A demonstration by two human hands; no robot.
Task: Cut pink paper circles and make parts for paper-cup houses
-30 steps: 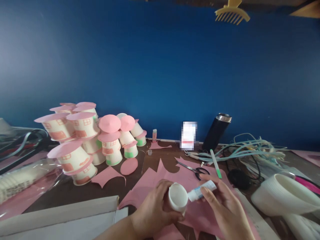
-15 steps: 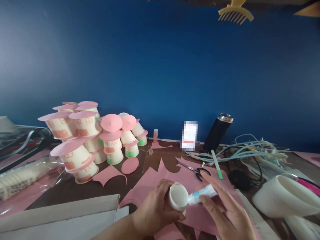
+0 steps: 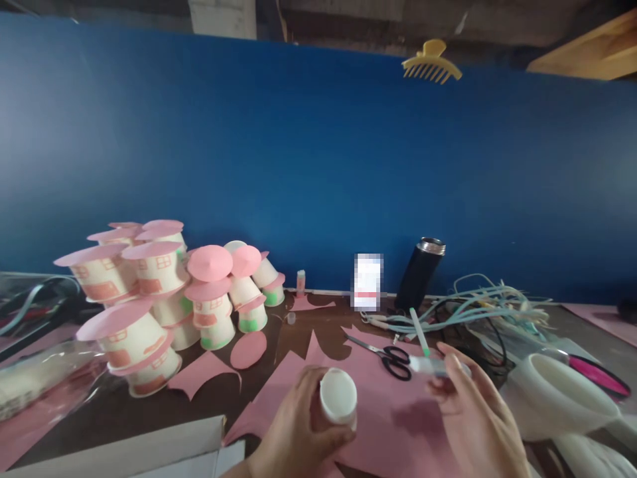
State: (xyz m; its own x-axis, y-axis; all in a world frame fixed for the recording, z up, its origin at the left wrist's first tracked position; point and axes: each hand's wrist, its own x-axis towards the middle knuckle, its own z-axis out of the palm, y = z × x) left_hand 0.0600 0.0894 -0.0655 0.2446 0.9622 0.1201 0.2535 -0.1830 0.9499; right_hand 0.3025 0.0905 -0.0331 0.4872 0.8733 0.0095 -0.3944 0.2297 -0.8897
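Observation:
My left hand (image 3: 293, 435) is wrapped round a small white paper cup (image 3: 339, 398), held bottom up over the pink paper sheet (image 3: 383, 405). My right hand (image 3: 478, 418) pinches a small white glue tube (image 3: 432, 366), held a little to the right of the cup and apart from it. Black-handled scissors (image 3: 391, 355) lie on the pink paper just beyond the cup. A green-tipped marker (image 3: 418, 330) lies behind the scissors.
A pile of paper-cup houses with pink roofs (image 3: 159, 285) stands at the left. A black flask (image 3: 419, 273), a glue stick (image 3: 300, 281) and tangled cords (image 3: 488, 302) line the blue wall. A white bowl (image 3: 557, 398) sits right; a cardboard box (image 3: 124, 451) near left.
My right hand has drawn the glue tube away from the cup's bottom, to the right and up. The camera has tilted up a little.

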